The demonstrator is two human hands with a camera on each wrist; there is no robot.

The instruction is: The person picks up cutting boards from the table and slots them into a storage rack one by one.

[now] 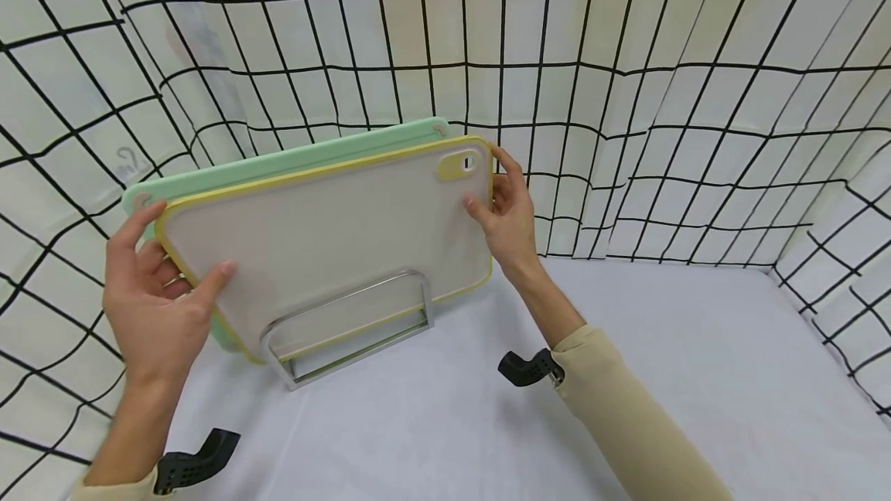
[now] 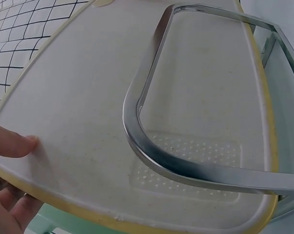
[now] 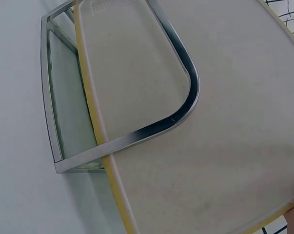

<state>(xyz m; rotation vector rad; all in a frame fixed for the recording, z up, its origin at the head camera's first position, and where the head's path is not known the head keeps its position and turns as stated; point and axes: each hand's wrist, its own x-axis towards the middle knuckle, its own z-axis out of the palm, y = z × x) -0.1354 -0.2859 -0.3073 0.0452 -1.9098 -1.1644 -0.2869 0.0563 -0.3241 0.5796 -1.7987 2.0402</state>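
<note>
A white cutting board with a yellow rim (image 1: pixel 334 230) stands on its long edge in a silver metal rack (image 1: pixel 348 366). Behind it is a mint green cutting board (image 1: pixel 292 157), mostly hidden. My left hand (image 1: pixel 160 292) grips the yellow-rimmed board's left end, thumb on the front face and fingers behind the edge. At the upper right corner, beside the handle hole, my right hand (image 1: pixel 511 215) pinches the same board. In the left wrist view the rack's curved bar (image 2: pixel 137 131) crosses in front of a dotted patch on the board. The right wrist view barely shows the right hand.
Black wire grid panels (image 1: pixel 592 68) close off the back and both sides, with pale sheeting behind them. The rack stands on a white covered tabletop (image 1: pixel 682 362). Black wrist mounts (image 1: pixel 525 368) sit at both sleeve cuffs.
</note>
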